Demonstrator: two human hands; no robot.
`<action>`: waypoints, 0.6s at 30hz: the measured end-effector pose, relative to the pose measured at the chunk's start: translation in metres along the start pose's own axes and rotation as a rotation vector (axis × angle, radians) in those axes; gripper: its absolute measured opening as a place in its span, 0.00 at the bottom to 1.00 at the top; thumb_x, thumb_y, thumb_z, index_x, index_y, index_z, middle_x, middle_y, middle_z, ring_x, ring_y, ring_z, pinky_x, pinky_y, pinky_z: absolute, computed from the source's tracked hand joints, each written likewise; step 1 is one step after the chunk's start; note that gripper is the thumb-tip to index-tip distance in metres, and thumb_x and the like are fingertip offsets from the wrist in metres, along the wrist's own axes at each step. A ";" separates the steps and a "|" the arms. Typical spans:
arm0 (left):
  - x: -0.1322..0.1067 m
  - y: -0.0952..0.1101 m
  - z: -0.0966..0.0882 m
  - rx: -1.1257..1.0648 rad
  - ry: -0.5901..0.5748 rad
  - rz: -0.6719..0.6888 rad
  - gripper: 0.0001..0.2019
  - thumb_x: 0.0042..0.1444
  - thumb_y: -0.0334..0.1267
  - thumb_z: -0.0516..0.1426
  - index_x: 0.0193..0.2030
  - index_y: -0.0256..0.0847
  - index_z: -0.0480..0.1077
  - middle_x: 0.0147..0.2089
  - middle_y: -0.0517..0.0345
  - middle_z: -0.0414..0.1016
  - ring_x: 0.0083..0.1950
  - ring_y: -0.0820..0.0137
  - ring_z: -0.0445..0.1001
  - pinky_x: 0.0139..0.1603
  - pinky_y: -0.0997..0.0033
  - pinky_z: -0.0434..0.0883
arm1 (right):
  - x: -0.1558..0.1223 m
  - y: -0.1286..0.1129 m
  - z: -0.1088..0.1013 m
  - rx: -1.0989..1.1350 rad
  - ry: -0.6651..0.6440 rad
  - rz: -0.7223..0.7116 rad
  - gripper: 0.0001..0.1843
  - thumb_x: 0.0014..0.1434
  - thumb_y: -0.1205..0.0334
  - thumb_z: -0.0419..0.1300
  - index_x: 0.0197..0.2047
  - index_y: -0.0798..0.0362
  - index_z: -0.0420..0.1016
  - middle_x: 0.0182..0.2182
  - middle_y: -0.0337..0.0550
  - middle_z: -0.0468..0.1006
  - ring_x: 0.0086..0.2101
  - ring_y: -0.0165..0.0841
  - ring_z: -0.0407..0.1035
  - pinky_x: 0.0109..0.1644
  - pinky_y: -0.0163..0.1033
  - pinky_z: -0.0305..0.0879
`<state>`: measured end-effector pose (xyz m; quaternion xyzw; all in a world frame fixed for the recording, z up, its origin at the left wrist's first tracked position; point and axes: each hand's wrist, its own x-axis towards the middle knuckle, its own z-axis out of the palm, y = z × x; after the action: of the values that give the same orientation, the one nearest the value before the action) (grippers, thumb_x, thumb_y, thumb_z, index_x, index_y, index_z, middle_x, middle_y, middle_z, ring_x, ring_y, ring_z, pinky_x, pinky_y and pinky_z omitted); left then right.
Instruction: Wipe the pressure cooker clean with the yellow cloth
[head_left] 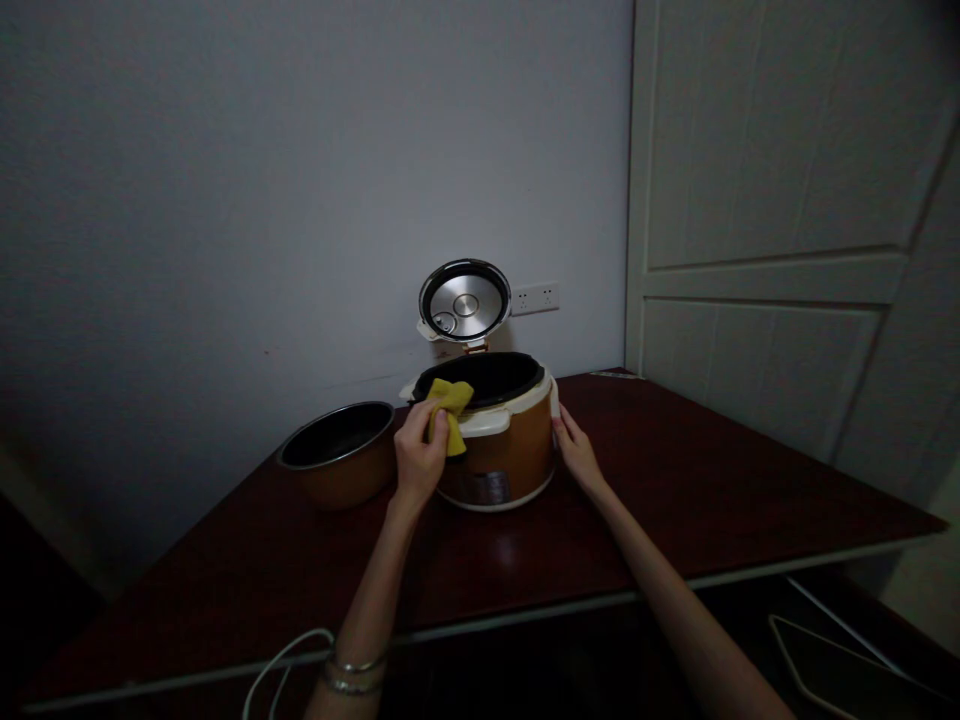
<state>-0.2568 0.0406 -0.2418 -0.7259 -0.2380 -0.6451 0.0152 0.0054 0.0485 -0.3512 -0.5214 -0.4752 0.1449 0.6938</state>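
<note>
An orange and white rice cooker (534,440) stands on the dark red table with its lid (466,305) raised against the wall. Its dark inside shows below the rim. My left hand (420,445) is closed on a yellow cloth (452,415), which lies over the cooker's left front rim. At the cooker's right side, my right hand (576,445) touches the white side handle (555,398), fingers against it; part of them is hidden behind the body. Left of the cooker sits an orange inner pot (337,478) with a dark inside and a metal rim.
The table (720,480) has a pale front edge. A white wall socket (535,298) is behind the cooker, and a white panelled door (765,200) stands to the right. A white cable (281,655) loops over the front edge beside my left forearm.
</note>
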 end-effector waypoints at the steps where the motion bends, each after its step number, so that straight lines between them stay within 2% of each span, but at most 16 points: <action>1: 0.002 0.007 0.001 -0.028 -0.076 0.073 0.10 0.61 0.35 0.51 0.43 0.38 0.73 0.42 0.50 0.78 0.45 0.66 0.76 0.48 0.65 0.72 | 0.000 0.000 0.000 0.001 -0.001 0.000 0.40 0.57 0.36 0.50 0.65 0.51 0.59 0.63 0.45 0.60 0.62 0.40 0.54 0.66 0.48 0.47; 4: 0.004 0.027 0.006 -0.052 -0.278 0.268 0.11 0.61 0.33 0.50 0.45 0.39 0.73 0.45 0.49 0.78 0.49 0.64 0.75 0.52 0.60 0.70 | 0.000 -0.001 -0.001 -0.002 -0.008 -0.001 0.40 0.57 0.35 0.50 0.65 0.51 0.59 0.63 0.44 0.60 0.62 0.40 0.54 0.66 0.48 0.47; 7: 0.006 0.036 0.009 -0.018 -0.371 0.359 0.13 0.59 0.34 0.52 0.48 0.40 0.73 0.47 0.49 0.78 0.50 0.63 0.74 0.54 0.57 0.70 | 0.000 0.000 -0.001 -0.005 -0.014 -0.001 0.40 0.57 0.35 0.50 0.65 0.50 0.59 0.63 0.43 0.60 0.62 0.40 0.54 0.66 0.47 0.47; 10: 0.005 0.033 0.009 -0.006 -0.377 0.375 0.14 0.57 0.35 0.55 0.50 0.41 0.72 0.48 0.49 0.77 0.49 0.63 0.74 0.53 0.56 0.70 | 0.000 0.003 0.000 -0.004 -0.013 -0.010 0.39 0.58 0.36 0.50 0.65 0.50 0.59 0.63 0.42 0.60 0.63 0.40 0.54 0.67 0.47 0.47; 14: 0.000 0.018 0.002 -0.050 -0.355 0.333 0.14 0.58 0.35 0.56 0.51 0.42 0.72 0.47 0.49 0.77 0.49 0.64 0.74 0.51 0.58 0.70 | 0.000 0.004 0.000 -0.023 -0.005 -0.014 0.38 0.58 0.37 0.49 0.65 0.50 0.59 0.63 0.43 0.60 0.62 0.40 0.54 0.67 0.48 0.47; 18: -0.005 0.004 -0.007 -0.091 -0.229 0.234 0.10 0.59 0.34 0.55 0.47 0.40 0.73 0.43 0.49 0.78 0.45 0.65 0.75 0.49 0.59 0.71 | -0.001 0.000 0.000 -0.043 0.001 0.000 0.40 0.58 0.36 0.49 0.65 0.54 0.60 0.62 0.47 0.61 0.62 0.40 0.55 0.66 0.47 0.47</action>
<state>-0.2627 0.0333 -0.2447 -0.8173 -0.1226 -0.5623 0.0301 0.0048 0.0475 -0.3518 -0.5363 -0.4778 0.1343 0.6827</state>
